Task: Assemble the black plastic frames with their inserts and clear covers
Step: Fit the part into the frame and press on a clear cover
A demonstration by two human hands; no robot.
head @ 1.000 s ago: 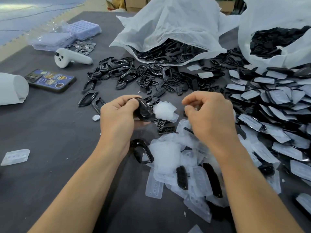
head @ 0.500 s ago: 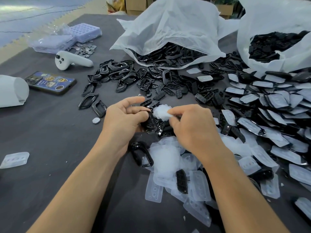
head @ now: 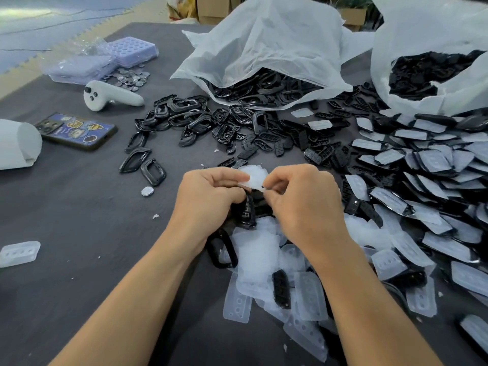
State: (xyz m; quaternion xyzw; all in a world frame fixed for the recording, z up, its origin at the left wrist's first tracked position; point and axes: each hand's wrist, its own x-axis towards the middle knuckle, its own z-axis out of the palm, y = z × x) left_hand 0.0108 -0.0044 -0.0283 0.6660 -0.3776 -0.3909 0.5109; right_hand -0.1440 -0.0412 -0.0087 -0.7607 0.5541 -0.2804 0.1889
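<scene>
My left hand (head: 208, 196) and my right hand (head: 303, 204) meet at the table's middle. Together they pinch a clear cover (head: 253, 177) above a black plastic frame (head: 247, 210) that hangs between the palms, mostly hidden. Which hand carries the frame I cannot tell for sure; the left fingers curl around it. Loose clear covers (head: 261, 262) lie heaped just below my hands, with a black insert (head: 281, 287) among them and another black frame (head: 220, 250) at their left edge.
Loose black frames and inserts (head: 200, 122) spread beyond my hands. Two white bags (head: 266, 48) (head: 427, 30) spill black parts. Finished pieces (head: 427, 165) pile up at right. A phone (head: 79, 132), a white controller (head: 111, 97), coin cells (head: 132, 77), and a lone clear cover (head: 19, 253) lie left.
My right hand swung left, picked the clear cover off the table and brought it to the frame in my left hand; both hands now close together on it.
</scene>
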